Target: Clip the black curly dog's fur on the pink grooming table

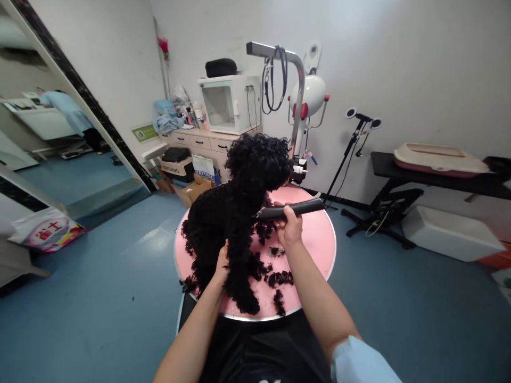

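A black curly-coated dog point(207, 213) sits on a round pink grooming table point(315, 239), its head turned to the right. Electric clippers point(307, 206), black and long, are gripped in my right hand point(290, 229). Their blade end is against or close to the fur of the dog's chest; the fur hides exact contact. My left hand point(222, 263) is around the back of the dog's near front leg, with most fingers hidden in the fur. Cut clumps of black hair point(279, 302) lie on the tabletop near the front leg.
A metal grooming arm point(299, 80) with a hanging black lead point(275, 80) rises behind the dog. A white dryer point(313, 93) and a lamp stand point(351, 141) stand beyond. At right is a black table point(383, 165) bearing a litter tray point(439, 159). A mirror point(75, 133) is left.
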Demonstrator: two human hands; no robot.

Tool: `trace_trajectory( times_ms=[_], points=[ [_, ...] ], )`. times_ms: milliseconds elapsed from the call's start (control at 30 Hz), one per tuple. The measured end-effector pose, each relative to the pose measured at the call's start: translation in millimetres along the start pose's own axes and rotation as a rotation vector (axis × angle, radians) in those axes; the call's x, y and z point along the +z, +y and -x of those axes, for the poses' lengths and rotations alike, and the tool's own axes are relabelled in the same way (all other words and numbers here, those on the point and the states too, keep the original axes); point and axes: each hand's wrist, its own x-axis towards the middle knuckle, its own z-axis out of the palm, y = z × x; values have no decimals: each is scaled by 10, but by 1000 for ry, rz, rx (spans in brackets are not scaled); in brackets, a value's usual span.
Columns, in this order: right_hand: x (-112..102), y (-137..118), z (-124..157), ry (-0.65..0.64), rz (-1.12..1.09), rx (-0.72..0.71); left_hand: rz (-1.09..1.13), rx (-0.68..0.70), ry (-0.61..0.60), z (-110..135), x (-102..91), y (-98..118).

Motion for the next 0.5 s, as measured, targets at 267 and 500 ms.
trace_trajectory(
  times_ms=[267,500],
  points=[
    [-47,-19,91,-364,234,147,-37,-38,-18,-61,31,-94],
    [23,-56,57,-63,44,2,-35,-9,-46,-6,47,-33]
  ],
)
